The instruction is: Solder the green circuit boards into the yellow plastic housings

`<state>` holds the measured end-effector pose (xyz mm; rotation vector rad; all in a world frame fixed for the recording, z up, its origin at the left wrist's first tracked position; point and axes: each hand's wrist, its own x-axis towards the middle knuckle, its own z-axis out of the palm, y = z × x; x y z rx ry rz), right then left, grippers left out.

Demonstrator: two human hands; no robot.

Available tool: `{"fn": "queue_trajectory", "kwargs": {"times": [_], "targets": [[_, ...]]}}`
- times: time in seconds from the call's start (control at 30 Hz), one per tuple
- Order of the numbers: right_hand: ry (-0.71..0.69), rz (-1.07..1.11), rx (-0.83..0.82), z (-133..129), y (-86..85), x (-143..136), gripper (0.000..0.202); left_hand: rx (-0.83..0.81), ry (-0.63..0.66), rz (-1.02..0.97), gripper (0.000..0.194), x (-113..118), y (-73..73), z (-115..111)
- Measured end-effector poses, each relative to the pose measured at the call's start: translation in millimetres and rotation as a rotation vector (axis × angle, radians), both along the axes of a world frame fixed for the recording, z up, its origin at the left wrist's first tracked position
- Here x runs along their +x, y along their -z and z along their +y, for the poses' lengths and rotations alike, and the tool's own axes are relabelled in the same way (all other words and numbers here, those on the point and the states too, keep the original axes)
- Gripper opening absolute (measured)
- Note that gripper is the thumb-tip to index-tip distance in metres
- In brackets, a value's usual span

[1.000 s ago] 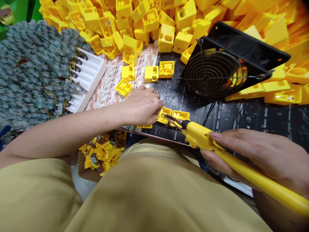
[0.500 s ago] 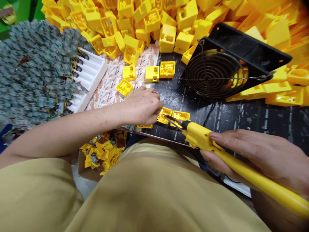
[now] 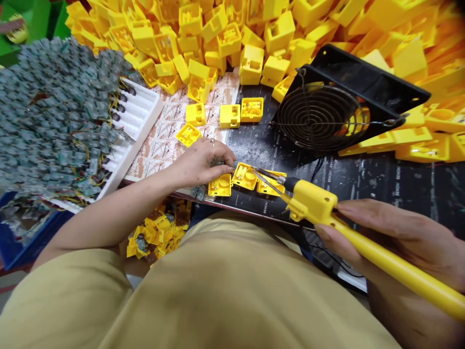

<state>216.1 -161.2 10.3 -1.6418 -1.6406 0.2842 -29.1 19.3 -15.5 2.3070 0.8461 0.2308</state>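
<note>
My right hand (image 3: 395,242) grips a yellow soldering iron (image 3: 348,232) with a dark tip and a thin metal tube beside it. The tip hovers over the open yellow housings, between the middle housing (image 3: 245,176) and the right housing (image 3: 271,184). Above the left housing (image 3: 220,185) is my left hand (image 3: 203,162), thumb and forefinger brought close together. Something greyish shows under its fingers, too small to name. A small grey part (image 3: 198,193) lies at the table edge below that hand.
A black fan (image 3: 323,116) with a wire guard stands at right. Yellow housings (image 3: 252,63) are heaped along the back. A white foam tray (image 3: 140,121) and a pile of grey wired parts (image 3: 54,111) lie left. Below the edge are more yellow pieces (image 3: 163,232).
My left hand has drawn back left from the middle housing, uncovering more of the left one. The soldering iron has shifted slightly right and its tip still hangs over the housings.
</note>
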Motion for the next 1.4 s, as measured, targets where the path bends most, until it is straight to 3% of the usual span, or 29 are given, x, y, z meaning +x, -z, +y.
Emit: {"fn": "queue_trajectory", "kwargs": {"times": [0.07,0.13,0.2,0.27,0.4,0.57,0.73,0.93,1.07,1.2,1.4], "targets": [[0.034,0.033,-0.017,1.2,1.4,2.6,0.017,-0.017,-0.076,-0.019,0.015,5.4,1.1,-0.3],[-0.038,0.037,-0.048,5.7,5.8,12.3,0.013,-0.016,-0.109,0.019,0.015,11.6,-1.1,0.1],[-0.222,-0.024,0.036,11.6,11.8,23.3,0.012,0.014,-0.095,0.104,0.013,17.4,-4.2,0.6],[-0.308,-0.06,0.126,16.5,17.2,29.4,0.016,0.06,-0.074,0.201,0.012,22.5,-6.3,0.2],[-0.32,-0.075,0.129,20.2,21.1,23.4,0.006,0.152,-0.05,0.284,0.014,29.3,-7.0,-3.4],[-0.368,-0.135,0.11,28.6,16.3,17.8,0.013,0.26,0.007,0.345,0.016,34.4,-9.3,-4.1],[-0.528,-0.294,0.148,39.1,14.8,22.8,0.008,0.264,0.076,0.448,0.016,41.9,-16.5,1.0],[-0.518,-0.276,0.288,38.0,9.9,12.6,0.015,0.253,0.128,0.507,0.014,49.2,-19.3,5.0],[-0.455,-0.241,0.138,28.4,6.2,19.9,0.01,0.248,0.136,0.528,0.015,50.3,-19.2,6.4],[-0.279,-0.242,0.047,10.5,9.2,30.7,0.03,0.262,0.146,0.54,0.016,49.5,-19.1,7.2],[-0.168,-0.237,0.027,3.0,15.2,36.8,0.042,0.281,0.153,0.552,0.016,48.1,-19.9,8.4]]}}
